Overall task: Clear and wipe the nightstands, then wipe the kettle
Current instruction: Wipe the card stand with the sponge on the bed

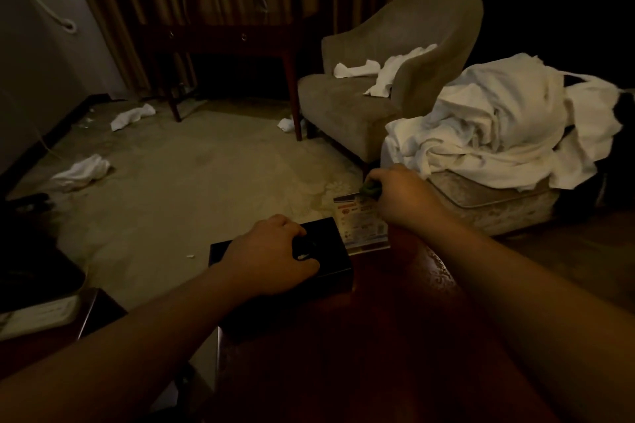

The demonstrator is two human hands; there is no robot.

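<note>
Nightstand (395,336): dark red glossy wood, filling the lower middle of the view
Black box (330,268): lies on the nightstand's far left corner, a white tissue showing at its top slot
Left hand (271,257): rests on the black box, fingers curled over its top at the slot, thumb along the near side
Printed card (360,227): stands upright at the nightstand's far edge, just right of the black box
Right hand (398,192): above the nightstand's far edge, fingers curled round a small green object (370,189) at the card's top; whether they also pinch the card cannot be told
Armchair (360,106): beyond the nightstand, white cloths on its seat
White linen heap (498,134): on a bed corner, right of the armchair
</note>
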